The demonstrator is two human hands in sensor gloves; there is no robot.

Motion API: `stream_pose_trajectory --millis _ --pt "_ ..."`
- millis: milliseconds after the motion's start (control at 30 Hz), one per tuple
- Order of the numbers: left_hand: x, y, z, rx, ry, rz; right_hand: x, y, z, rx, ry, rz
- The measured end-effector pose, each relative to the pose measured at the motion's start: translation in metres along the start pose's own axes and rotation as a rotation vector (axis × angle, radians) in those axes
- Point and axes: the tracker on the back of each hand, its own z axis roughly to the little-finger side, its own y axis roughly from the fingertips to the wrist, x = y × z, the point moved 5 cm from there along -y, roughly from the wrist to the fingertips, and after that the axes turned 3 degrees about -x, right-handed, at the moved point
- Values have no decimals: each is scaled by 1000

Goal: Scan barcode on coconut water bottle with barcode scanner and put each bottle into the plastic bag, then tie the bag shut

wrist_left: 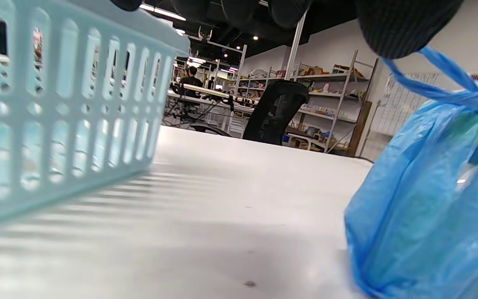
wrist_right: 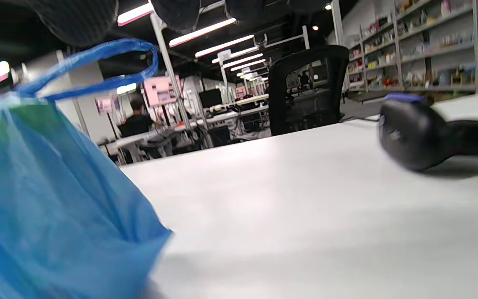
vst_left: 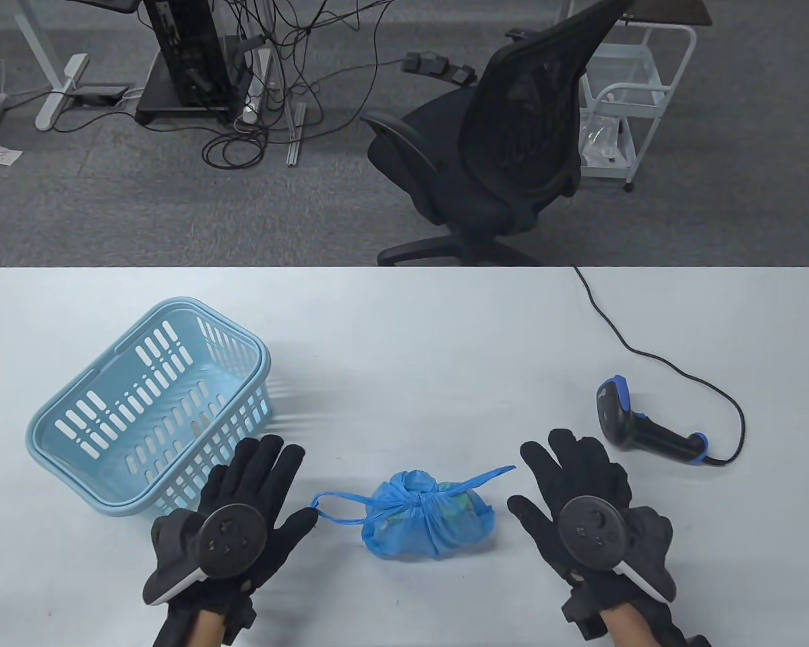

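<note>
A blue plastic bag (vst_left: 428, 517) lies knotted at its top on the white table (vst_left: 404, 323), with green shapes showing through the film. Its two handle loops stick out left and right. My left hand (vst_left: 256, 499) lies flat on the table left of the bag, fingers straight, thumb tip next to the left loop. My right hand (vst_left: 566, 485) rests flat to the bag's right, fingers spread, holding nothing. The bag (wrist_left: 425, 199) fills the right of the left wrist view and the bag (wrist_right: 52, 199) fills the left of the right wrist view. The bottles themselves are hidden inside.
A light blue basket (vst_left: 152, 404) stands at the left, touching my left fingertips; the basket (wrist_left: 56, 104) looms in the left wrist view. The black and blue barcode scanner (vst_left: 647, 424) lies right of my right hand, its cable running to the far edge. An office chair (vst_left: 505, 148) stands beyond the table.
</note>
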Motion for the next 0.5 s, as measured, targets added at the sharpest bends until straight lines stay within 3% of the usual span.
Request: stream_pose_trajectory --millis 167,333,500 --pt "-2 13 3 -62 -126 -7 -8 11 10 -41 102 -16" --pt "16 16 4 -123 -280 28 -23 14 18 -68 143 -27" --pt "33 8 2 -131 -328 102 -31 14 19 -81 200 -32"
